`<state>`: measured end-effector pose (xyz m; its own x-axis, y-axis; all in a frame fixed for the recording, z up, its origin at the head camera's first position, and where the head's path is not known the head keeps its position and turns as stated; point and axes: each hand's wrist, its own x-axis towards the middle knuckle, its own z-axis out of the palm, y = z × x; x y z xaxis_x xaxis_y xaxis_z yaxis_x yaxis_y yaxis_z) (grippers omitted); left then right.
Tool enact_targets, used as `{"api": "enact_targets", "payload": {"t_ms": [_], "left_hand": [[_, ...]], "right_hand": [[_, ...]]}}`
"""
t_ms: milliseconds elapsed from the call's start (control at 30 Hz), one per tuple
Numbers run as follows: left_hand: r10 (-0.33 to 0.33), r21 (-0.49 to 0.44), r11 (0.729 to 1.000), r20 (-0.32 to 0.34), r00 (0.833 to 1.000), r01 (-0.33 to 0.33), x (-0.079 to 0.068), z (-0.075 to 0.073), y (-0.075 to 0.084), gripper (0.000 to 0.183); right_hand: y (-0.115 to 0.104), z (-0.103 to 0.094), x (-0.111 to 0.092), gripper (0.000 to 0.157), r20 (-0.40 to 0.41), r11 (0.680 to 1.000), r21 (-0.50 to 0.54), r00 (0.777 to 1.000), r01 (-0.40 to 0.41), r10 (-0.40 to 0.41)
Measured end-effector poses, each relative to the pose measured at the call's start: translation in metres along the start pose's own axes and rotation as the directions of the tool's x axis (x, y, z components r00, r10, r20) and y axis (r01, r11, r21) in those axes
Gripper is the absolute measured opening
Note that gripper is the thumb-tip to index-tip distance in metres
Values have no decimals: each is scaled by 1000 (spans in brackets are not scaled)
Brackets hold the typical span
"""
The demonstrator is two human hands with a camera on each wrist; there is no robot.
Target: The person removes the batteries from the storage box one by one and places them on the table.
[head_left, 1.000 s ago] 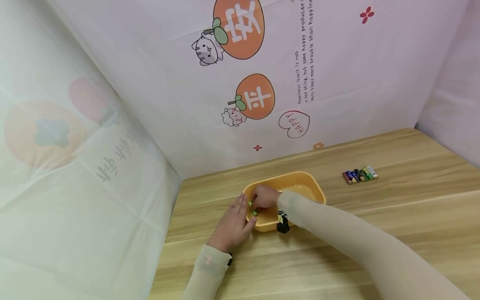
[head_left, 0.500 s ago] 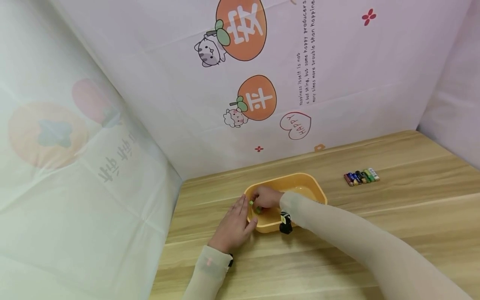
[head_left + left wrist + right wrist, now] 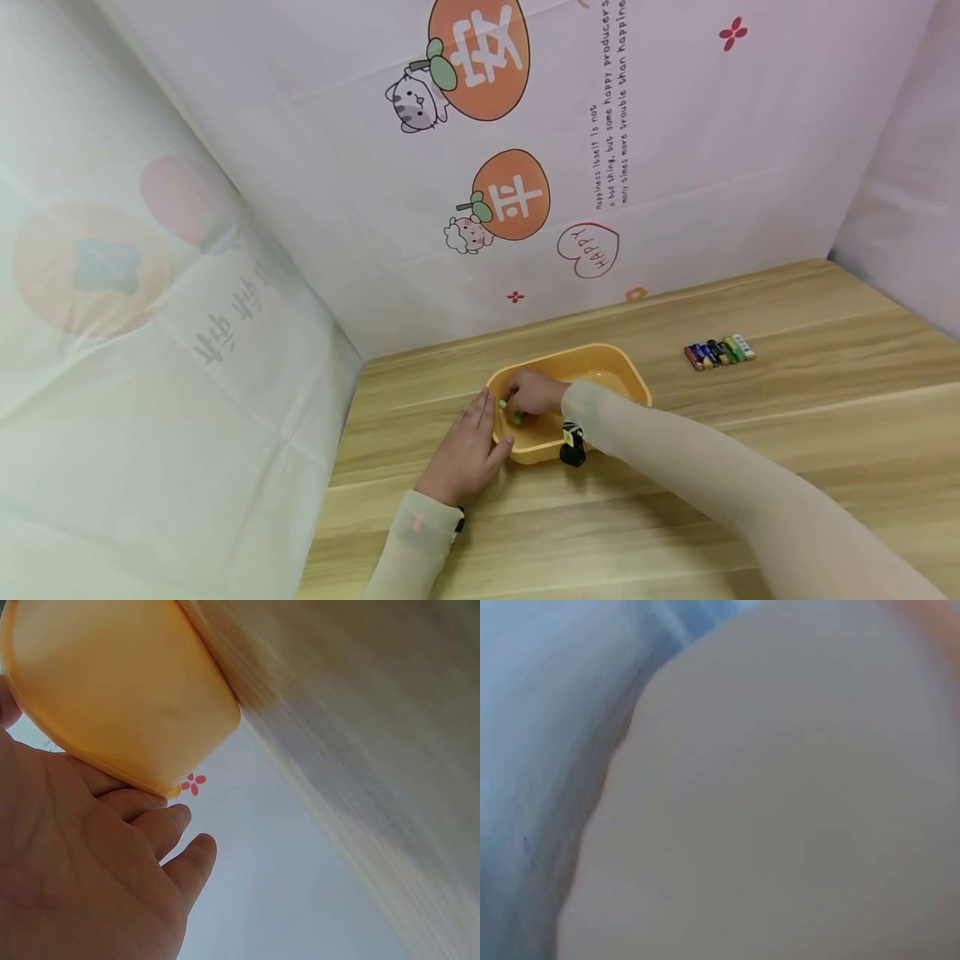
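Observation:
A yellow plastic basin point(image 3: 534, 455) stands on the table. My left hand point(image 3: 465, 454) lies along its left end, fingers nearly straight against the outside of the rim. In the left wrist view, the fingers of the left hand point(image 3: 112, 847) touch the rim of the basin point(image 3: 127, 690) from outside. My right hand point(image 3: 534, 393) reaches down inside the basin's left part, fingers curled on a small green battery point(image 3: 517, 417). A light green end point(image 3: 502, 404) shows beside the fingertips. Much of the grip is hidden by the hand; the right wrist view is a blur.
To the right of the basin, several batteries point(image 3: 718, 352) of mixed colours lie side by side in a row on the wooden table point(image 3: 825, 450). White printed cloth point(image 3: 420, 292) hangs behind the table and along its left side.
The green battery under my right fingers has shifted slightly to the right and up inside the basin. The left hand, the basin and the battery row stay in place.

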<state>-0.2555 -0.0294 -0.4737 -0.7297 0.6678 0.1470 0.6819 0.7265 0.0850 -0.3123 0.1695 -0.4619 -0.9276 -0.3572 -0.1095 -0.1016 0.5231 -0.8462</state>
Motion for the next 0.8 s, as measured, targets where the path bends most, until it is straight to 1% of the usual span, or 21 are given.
{"api": "enact_targets", "payload": {"t_ms": [133, 233, 367, 633, 800], "left_hand": [[-3, -7, 1000, 5, 1000, 3, 0, -1, 1, 71], [-8, -11, 1000, 5, 1000, 8, -1, -2, 2, 72], [-8, -10, 1000, 0, 1000, 8, -1, -2, 2, 71], [1, -12, 1000, -10, 1000, -1, -2, -1, 2, 72], [2, -5, 1000, -11, 1000, -2, -2, -2, 3, 72]], "right_hand": [[0, -1, -3, 13, 1, 1000, 25, 1000, 16, -16], [5, -3, -5, 12, -4, 999, 51, 1000, 17, -17], [11, -8, -8, 9, -11, 997, 83, 1000, 3, -2], [12, -22, -18, 18, -4, 987, 147, 998, -56, 57], [14, -31, -23, 18, 3, 986, 153, 998, -66, 66]]}}
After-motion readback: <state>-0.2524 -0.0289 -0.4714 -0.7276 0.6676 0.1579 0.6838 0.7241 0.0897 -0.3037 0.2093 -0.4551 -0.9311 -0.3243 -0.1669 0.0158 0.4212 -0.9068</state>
